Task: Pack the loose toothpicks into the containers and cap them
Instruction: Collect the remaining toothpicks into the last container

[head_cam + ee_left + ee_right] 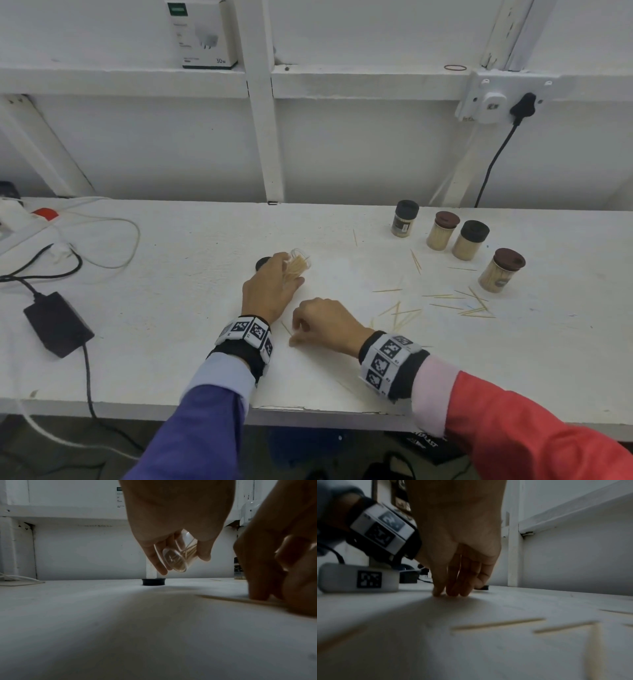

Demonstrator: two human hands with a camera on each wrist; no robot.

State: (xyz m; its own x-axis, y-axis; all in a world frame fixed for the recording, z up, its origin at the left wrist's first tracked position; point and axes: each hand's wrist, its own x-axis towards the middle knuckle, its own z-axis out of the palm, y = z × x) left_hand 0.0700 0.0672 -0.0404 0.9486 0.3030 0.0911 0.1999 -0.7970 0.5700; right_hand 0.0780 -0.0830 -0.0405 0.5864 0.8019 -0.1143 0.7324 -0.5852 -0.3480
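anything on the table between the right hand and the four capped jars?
Yes: loose toothpicks lie scattered between the right hand and the capped jars. Head view shows it.

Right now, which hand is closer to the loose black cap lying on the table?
Left. The left hand, holding the clear container tilted off the table, is right beside the black cap. The right hand is nearer the table's front edge, fingertips on the table at a toothpick.
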